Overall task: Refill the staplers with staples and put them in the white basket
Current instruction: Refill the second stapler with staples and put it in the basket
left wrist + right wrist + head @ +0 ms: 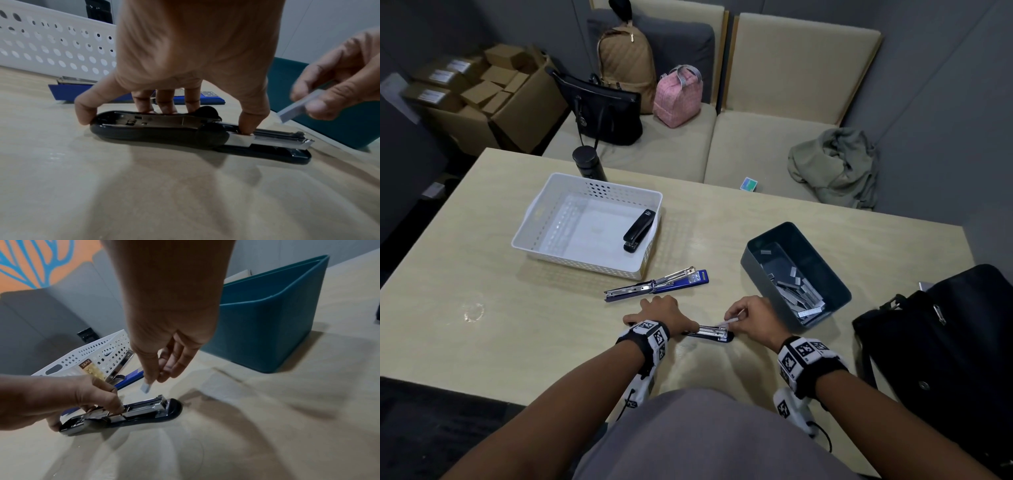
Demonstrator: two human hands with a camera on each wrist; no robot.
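**Staple strip poised over the open magazine**

My left hand (185,65) pins the opened black stapler (164,129) flat on the table (185,194), fingers curled over the flipped-back cover, one fingertip pressed into the rail, so I judge it won't slide during loading. My right hand (164,337) pinches a staple strip (298,105) just above the magazine, tilted down toward it. The stapler sits at lower centre of the head view; its long axis runs left to right, nose pointing right toward the teal bin (796,274). The white basket (544,219) at upper left holds one stapler (639,230); the blue stapler (657,284) lies open beside it.
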